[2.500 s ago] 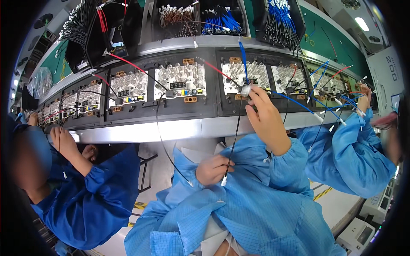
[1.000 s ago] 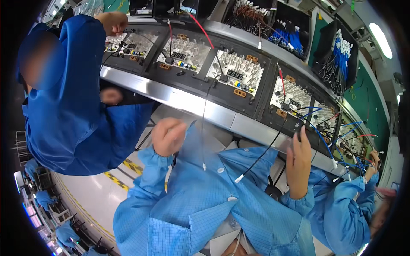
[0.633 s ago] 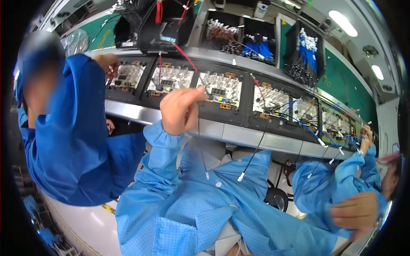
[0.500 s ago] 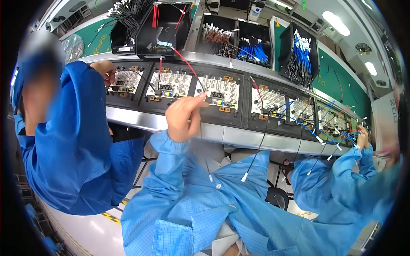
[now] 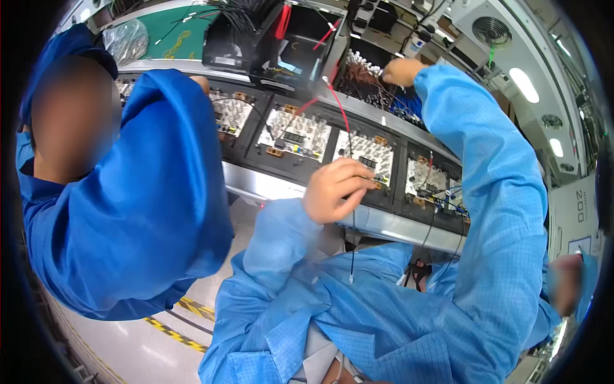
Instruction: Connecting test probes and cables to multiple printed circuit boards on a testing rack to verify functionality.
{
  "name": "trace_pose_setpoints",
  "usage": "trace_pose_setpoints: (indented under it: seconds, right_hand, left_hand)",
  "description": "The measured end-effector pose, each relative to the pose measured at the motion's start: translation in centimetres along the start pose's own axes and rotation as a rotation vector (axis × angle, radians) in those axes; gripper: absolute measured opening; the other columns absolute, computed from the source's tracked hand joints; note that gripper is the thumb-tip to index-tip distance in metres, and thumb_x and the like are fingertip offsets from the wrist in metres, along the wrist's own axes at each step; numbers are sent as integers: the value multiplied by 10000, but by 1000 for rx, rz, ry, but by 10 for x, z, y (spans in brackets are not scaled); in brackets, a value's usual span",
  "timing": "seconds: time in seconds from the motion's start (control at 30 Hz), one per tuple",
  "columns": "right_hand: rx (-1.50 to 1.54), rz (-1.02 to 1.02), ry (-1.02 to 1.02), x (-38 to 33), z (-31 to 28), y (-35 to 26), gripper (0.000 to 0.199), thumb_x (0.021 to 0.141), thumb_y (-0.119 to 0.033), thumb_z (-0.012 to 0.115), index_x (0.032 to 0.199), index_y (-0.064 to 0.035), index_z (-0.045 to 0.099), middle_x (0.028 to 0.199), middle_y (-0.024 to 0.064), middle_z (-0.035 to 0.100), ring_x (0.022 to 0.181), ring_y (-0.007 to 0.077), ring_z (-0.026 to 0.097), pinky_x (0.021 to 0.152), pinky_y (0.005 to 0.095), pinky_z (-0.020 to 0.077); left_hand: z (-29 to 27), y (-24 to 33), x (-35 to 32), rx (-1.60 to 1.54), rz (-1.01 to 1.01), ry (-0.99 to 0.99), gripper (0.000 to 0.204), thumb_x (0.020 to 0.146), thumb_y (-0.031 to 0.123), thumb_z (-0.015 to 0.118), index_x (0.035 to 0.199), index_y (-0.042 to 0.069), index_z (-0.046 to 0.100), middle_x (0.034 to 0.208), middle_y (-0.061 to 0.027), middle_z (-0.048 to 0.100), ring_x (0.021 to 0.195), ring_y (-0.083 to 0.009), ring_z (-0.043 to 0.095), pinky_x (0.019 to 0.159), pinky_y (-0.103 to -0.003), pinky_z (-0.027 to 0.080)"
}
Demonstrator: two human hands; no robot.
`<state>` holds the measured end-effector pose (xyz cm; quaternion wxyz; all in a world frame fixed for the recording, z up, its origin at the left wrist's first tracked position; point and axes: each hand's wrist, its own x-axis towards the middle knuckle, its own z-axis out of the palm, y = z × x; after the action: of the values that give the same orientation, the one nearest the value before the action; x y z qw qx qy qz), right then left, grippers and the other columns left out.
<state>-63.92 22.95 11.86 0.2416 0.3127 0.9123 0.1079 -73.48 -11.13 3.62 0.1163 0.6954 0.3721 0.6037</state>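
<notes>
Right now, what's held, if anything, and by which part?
Cannot tell: the left hand partly covers the circuit board; the right hand is at the brown wires; no grip shows clearly.

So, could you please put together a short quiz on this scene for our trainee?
1. Pick one: what colour are the wires nearest the fingers of the right hand? A) yellow B) brown C) green
2. True or false: the left hand is inside a wire bin.
3. Fill in: the smock at the far left is dark ____.

Key: 1. B. 2. False; it is at the lower edge of a circuit board with a digit display. 3. Blue.
</notes>
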Motion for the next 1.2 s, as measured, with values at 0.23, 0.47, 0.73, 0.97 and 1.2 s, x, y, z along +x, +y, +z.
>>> trace_pose_setpoints:
  seconds: [0.23, 0.47, 0.73, 0.97, 1.2]
  right_hand:
    - [113, 40, 75, 16, 43, -14, 392, 855, -384, 535, 964, -36, 678, 968, 193, 659, 944, 365, 620, 819, 453, 485]
    - [309, 117, 50, 21, 43, -8, 365, 819, -380, 560, 883, -50, 702, 879, 183, 671, 846, 331, 641, 756, 414, 489]
    - [294, 124, -37, 31, 38, -10, 399, 785, -373, 591, 941, -21, 694, 934, 188, 671, 882, 324, 641, 789, 412, 489]
    - [251, 195, -67, 29, 26, -31, 455, 785, -383, 577, 1023, -8, 677, 1028, 202, 664, 957, 327, 639, 819, 433, 497]
    - [282, 248, -156, 32, 16, -31, 431, 862, -409, 540, 910, 8, 637, 794, 138, 659, 677, 259, 648, 638, 393, 526]
  left_hand:
    - [-7, -2, -3, -29, -22, -2, 156, 736, 6, 625, 877, 38, 684, 960, -99, 663, 917, -296, 614, 821, -381, 498]
    - [-7, -7, -1, -18, -44, 10, 159, 735, -1, 634, 881, 36, 684, 953, -99, 663, 910, -291, 616, 800, -374, 508]
    - [-6, -11, -1, 16, -46, 44, 178, 719, -13, 631, 882, 35, 684, 928, -98, 669, 891, -299, 618, 793, -377, 506]
    - [-9, -11, -3, 21, -78, 38, 192, 714, -27, 621, 886, 33, 683, 927, -100, 671, 890, -298, 617, 791, -372, 503]
    - [-10, -12, -1, 14, -80, 50, 191, 716, -39, 616, 881, 31, 683, 919, -98, 674, 894, -293, 620, 793, -366, 505]
